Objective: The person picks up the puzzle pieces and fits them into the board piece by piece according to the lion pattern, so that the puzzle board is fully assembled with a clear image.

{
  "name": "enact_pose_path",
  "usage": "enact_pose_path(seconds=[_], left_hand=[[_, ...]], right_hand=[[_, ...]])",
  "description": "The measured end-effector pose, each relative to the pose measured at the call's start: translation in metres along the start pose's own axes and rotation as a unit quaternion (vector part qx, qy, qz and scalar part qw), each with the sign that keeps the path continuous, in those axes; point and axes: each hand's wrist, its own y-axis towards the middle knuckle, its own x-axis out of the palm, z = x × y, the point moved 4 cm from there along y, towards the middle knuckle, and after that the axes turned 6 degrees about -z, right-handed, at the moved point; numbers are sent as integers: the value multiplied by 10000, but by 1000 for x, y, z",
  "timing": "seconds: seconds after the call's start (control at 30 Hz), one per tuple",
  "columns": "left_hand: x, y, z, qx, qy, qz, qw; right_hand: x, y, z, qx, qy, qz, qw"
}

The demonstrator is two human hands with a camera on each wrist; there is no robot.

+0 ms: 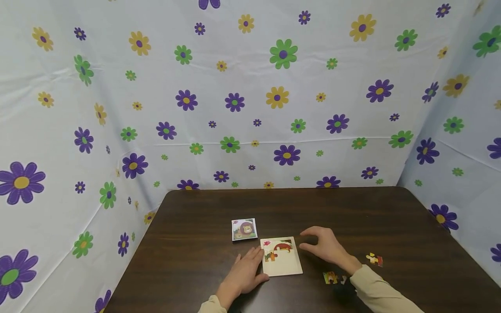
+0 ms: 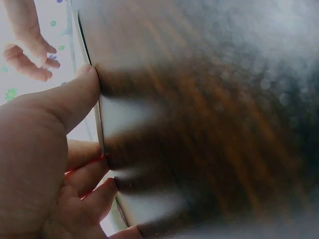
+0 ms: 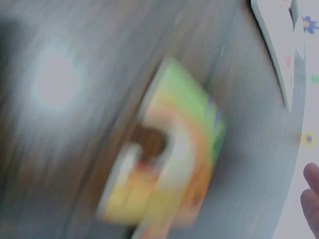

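Observation:
A wooden jigsaw board (image 1: 287,265) lies on the table with a few picture pieces (image 1: 270,255) along its top and left side. My left hand (image 1: 244,270) rests at the board's left side, fingertips by the edge and thumb near the lower left corner. The left wrist view shows that thumb (image 2: 82,97) close up against a thin edge. Just right of the board is my right hand (image 1: 326,245), thumb and fingers spread apart with nothing between them. Below the right wrist lies a loose puzzle piece (image 1: 330,278), and a blurred green and orange piece (image 3: 189,149) fills the right wrist view.
Another loose piece (image 1: 374,259) lies right of the right forearm, and a small one (image 1: 343,279) sits partly by the sleeve. A square lion picture card (image 1: 244,229) lies behind the left hand. Flowered cloth (image 1: 282,108) hangs around the dark table (image 1: 195,226).

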Motion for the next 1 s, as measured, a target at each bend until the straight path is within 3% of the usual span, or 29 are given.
enact_pose_path(seconds=[0.27, 0.37, 0.5, 0.77, 1.0], left_hand=[[0, 0, -1, 7, -7, 31, 10000], [-1, 1, -1, 25, 19, 39, 10000], [0, 2, -1, 45, 25, 30, 10000], [0, 2, 0, 37, 4, 5, 10000], [0, 0, -1, -9, -39, -21, 10000]], right_hand=[[-24, -26, 29, 896, -234, -322, 9952], [-26, -36, 37, 1657, -54, -572, 9845], [-31, -48, 42, 2530, 186, -1016, 9619], [-45, -58, 47, 2898, -248, -1618, 9430], [-43, -59, 46, 3097, -147, -1390, 9405]])
